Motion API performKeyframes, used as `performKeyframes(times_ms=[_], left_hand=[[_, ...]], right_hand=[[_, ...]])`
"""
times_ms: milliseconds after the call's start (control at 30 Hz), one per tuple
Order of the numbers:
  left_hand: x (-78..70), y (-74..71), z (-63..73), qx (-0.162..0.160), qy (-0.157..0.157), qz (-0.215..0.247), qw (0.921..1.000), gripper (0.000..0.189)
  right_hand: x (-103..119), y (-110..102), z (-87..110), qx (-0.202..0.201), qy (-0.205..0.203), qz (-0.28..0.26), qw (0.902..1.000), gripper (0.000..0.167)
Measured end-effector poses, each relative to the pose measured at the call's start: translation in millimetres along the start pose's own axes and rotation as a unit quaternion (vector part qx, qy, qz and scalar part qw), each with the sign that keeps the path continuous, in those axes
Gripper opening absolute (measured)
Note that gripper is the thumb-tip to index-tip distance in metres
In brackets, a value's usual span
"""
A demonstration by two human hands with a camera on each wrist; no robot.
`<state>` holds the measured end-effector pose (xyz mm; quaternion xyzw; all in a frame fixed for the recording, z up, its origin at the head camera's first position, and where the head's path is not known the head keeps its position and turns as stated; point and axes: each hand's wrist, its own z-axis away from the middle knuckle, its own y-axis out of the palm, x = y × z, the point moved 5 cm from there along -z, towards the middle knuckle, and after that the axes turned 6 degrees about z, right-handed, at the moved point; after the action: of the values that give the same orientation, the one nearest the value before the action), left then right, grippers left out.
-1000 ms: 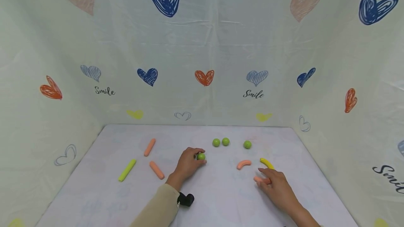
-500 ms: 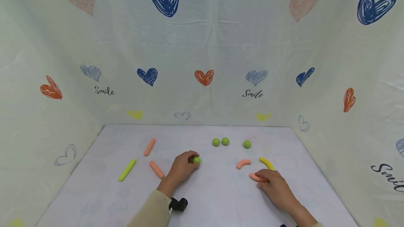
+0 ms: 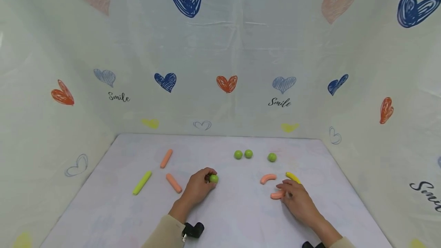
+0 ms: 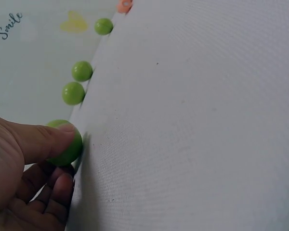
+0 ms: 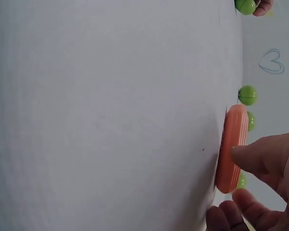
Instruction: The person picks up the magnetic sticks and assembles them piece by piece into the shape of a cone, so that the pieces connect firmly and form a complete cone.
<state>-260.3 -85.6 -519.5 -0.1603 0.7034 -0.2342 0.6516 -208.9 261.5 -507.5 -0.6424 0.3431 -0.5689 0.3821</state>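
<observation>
My left hand (image 3: 199, 188) pinches a shiny green ball (image 3: 214, 178) between thumb and fingers, near the middle of the white table. The left wrist view shows the thumb laid over that ball (image 4: 65, 144), close to the tabletop. To the right, my right hand (image 3: 299, 201) is at a short, curved orange stick (image 3: 276, 195), its fingers parted around the stick's right end. In the right wrist view the thumb overlaps the ridged side of this stick (image 5: 231, 144), while the other fingers stand apart from it.
Behind lie a second curved orange stick (image 3: 268, 178) and a curved yellow one (image 3: 293, 177), partly hidden by the right hand. Three more green balls (image 3: 248, 154) rest farther back. Two straight orange sticks (image 3: 173, 183) and a lime-green stick (image 3: 142, 183) lie left. A heart-printed curtain (image 3: 227, 49) encloses the table.
The left hand has brought the green ball left and toward me. The right hand has shifted the curved orange stick slightly left, gripped it half a second ago, and its fingers have since spread.
</observation>
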Motion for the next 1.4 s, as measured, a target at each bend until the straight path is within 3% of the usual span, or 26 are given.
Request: performKeyframes(times_ms=[300,700,1200,1400], left_hand=[[1.9,-0.6,1.9,0.009,-0.003,0.016,0.9998,0.03],[0.9,-4.6,2.5,0.029,0.0,0.031,0.9991,0.032],[5.9,-7.6,4.0,0.016,-0.001,0.046,0.9988,0.035],[8.8,-6.8,4.2,0.012,-0.007,0.049,0.9987,0.034]], right_hand=[[1,8,-3.2,0.009,0.063,-0.005,0.998,0.078],[13,11,-7.4,0.004,0.04,0.017,0.9991,0.051],[16,11,-4.7,0.024,0.009,-0.014,0.9996,0.059],[15,12,-3.5,0.055,0.005,-0.035,0.9978,0.061]])
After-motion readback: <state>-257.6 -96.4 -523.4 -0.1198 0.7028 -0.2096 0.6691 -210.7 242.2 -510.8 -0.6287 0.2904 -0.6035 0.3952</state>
